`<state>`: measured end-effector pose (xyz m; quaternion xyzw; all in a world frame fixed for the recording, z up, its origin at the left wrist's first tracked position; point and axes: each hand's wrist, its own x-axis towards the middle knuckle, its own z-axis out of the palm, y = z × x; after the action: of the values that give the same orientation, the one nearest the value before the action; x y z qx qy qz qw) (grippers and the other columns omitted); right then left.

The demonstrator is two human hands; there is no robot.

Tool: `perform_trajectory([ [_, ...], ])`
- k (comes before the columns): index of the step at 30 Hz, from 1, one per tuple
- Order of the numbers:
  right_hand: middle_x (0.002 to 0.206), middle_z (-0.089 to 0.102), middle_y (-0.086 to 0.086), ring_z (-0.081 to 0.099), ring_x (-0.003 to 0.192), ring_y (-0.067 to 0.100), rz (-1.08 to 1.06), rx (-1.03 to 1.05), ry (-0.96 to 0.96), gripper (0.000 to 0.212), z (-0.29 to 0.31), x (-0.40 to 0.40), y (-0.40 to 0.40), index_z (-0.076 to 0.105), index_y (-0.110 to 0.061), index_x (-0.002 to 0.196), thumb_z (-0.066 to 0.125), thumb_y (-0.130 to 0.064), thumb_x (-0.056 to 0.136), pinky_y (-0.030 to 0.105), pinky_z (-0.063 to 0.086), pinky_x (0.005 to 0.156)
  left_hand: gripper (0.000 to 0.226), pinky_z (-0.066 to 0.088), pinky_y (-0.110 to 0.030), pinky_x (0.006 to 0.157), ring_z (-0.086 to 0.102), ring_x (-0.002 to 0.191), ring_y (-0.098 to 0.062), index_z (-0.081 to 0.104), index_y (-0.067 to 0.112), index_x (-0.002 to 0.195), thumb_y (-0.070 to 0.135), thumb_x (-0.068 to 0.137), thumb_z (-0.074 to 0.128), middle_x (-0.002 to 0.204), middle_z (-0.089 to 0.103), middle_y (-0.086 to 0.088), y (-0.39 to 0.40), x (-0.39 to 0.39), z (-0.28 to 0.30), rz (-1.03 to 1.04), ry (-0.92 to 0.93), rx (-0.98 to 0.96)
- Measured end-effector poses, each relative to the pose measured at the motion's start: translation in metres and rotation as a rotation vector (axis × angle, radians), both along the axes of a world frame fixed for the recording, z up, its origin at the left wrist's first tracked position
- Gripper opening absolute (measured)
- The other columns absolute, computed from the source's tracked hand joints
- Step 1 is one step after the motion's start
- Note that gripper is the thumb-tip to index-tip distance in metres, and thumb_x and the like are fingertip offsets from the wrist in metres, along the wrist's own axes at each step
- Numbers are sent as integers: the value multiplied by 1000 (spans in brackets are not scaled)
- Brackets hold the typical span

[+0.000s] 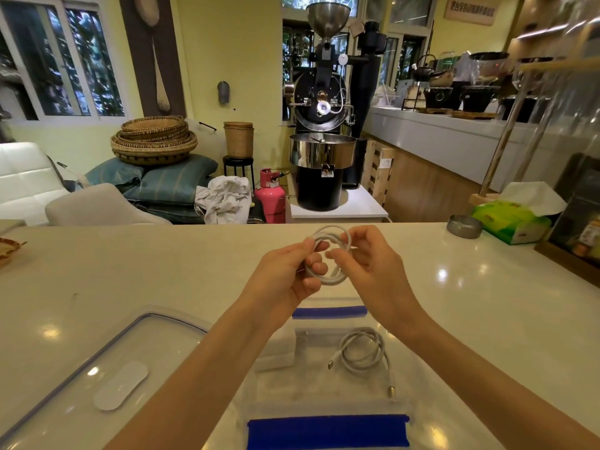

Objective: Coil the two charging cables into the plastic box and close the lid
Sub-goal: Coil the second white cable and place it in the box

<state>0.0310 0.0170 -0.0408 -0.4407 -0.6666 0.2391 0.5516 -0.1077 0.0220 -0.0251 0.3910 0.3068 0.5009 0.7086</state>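
a pale counter (130,271) spans the view. on it, nearest the camera, sits the clear plastic box (324,394) with blue clips, lid off; the clear lid (107,368) lies flat just left of it. inside the box rests one coiled white cable (365,352), its plugs trailing loose. above the box's far edge both hands hold a second white cable (329,254) wound into a loop: the left hand (285,274) has fingers curled and pinched on the loop's left side, the right hand (370,264) pinches its right side.
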Motion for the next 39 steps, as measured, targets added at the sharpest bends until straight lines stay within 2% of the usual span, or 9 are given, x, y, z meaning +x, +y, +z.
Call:
perform_trajectory([
  [3,85,69,-12,68,78,6,107,-74,75,37,2,-2,1,38,-26,121,54,-19,89,19,56,71,29,37,-12,34,48,43,-4,64,1,83,18,94,43,48,48,2,1,-3,1,-12,-51,-22],
  [5,76,72,-10,70,74,10,171,-161,132,47,7,0,2,32,-29,128,55,-20,88,19,56,62,29,37,-11,33,49,42,-5,63,1,84,18,94,42,48,49,2,2,-5,0,-22,-92,-41],
  [9,68,71,-4,66,64,13,304,-276,158,22,13,6,5,61,-19,107,52,-26,88,23,56,58,29,38,-12,33,48,41,-5,61,0,85,19,95,41,47,49,2,1,-6,1,-41,-158,-81],
  [12,67,67,-2,61,65,13,487,-386,344,27,14,8,7,69,-18,90,45,-30,88,24,53,61,30,38,-11,32,48,40,-5,60,0,83,20,95,39,47,48,1,0,-7,6,-64,-266,-121],
  [14,76,69,1,61,72,15,606,-421,399,29,13,13,8,70,-14,92,42,-21,89,27,52,66,30,37,-11,31,48,38,-5,58,0,84,20,95,38,46,47,1,0,-9,9,-73,-325,-145],
  [18,88,73,-2,65,82,14,612,-370,270,25,11,21,7,71,-20,99,55,-20,79,22,53,72,31,37,-11,30,48,36,-6,57,0,86,22,96,37,44,48,0,-2,-10,12,-92,-366,-178],
  [25,72,73,-4,66,69,12,460,-374,64,28,5,31,6,72,-23,87,52,-4,87,17,53,66,31,37,-9,31,49,38,-5,59,-1,84,21,95,39,47,47,1,-4,-13,11,-88,-308,-182],
  [35,70,72,-9,65,67,8,449,-379,-211,31,14,49,0,73,-38,82,55,-13,88,13,51,64,32,37,-9,32,49,39,-5,58,-2,86,20,95,37,47,50,1,-8,-15,14,-74,-225,-136],
  [39,75,72,-3,64,69,10,502,-419,-324,26,27,63,-2,72,-33,91,55,-14,88,15,52,68,28,40,-11,33,51,42,-5,61,-3,90,17,94,42,49,51,1,-10,-16,13,-19,-48,-34],
])
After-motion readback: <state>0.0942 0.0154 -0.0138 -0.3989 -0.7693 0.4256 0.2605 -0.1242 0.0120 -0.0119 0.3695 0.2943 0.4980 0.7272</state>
